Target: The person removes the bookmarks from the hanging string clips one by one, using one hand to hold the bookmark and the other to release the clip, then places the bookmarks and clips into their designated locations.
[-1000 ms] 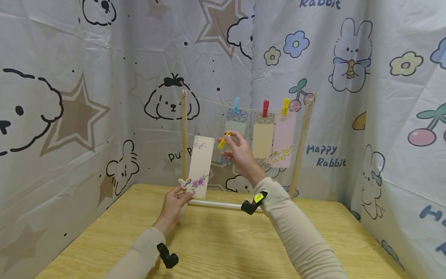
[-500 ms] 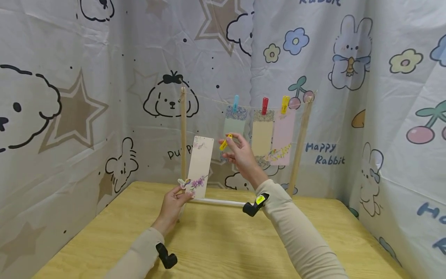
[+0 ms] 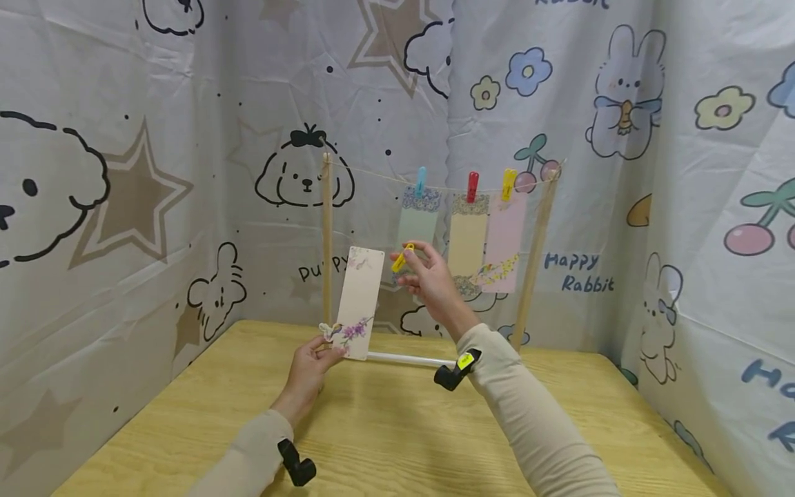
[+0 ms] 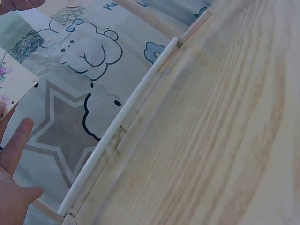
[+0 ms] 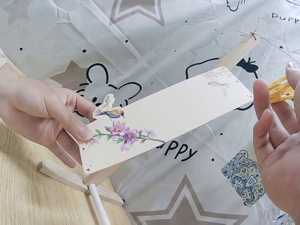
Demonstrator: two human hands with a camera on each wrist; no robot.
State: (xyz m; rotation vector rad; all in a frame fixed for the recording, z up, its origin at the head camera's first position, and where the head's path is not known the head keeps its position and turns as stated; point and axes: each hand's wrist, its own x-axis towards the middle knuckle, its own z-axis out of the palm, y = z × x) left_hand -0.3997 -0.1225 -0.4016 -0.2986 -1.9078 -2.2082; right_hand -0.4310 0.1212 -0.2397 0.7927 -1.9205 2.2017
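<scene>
My left hand point(image 3: 308, 369) pinches the lower left corner of a cream bookmark point(image 3: 362, 293) between thumb and fingers. The card stands nearly upright, printed with purple blossoms and a small bird. To its right, my right hand point(image 3: 435, 283) pinches a yellow clothespin point(image 3: 402, 258), apart from the card. In the right wrist view the yellow clothespin point(image 5: 281, 90) is partly cut off by the frame edge, close to the card's top end. Behind the hands a thin string point(image 3: 373, 175) runs between two wooden posts.
Three cards hang from the string: a green one point(image 3: 418, 224) under a blue clothespin point(image 3: 421, 181), a yellow one point(image 3: 467, 238) under a red clothespin point(image 3: 473, 186), and a pink one point(image 3: 504, 235) under a yellow clothespin. A white rod point(image 3: 410, 359) joins the posts low down, above the wooden table point(image 3: 385, 428).
The cream bookmark and my left hand have shifted slightly right and down. My right hand, with the clothespin, has come down a little. Both grips stay the same.
</scene>
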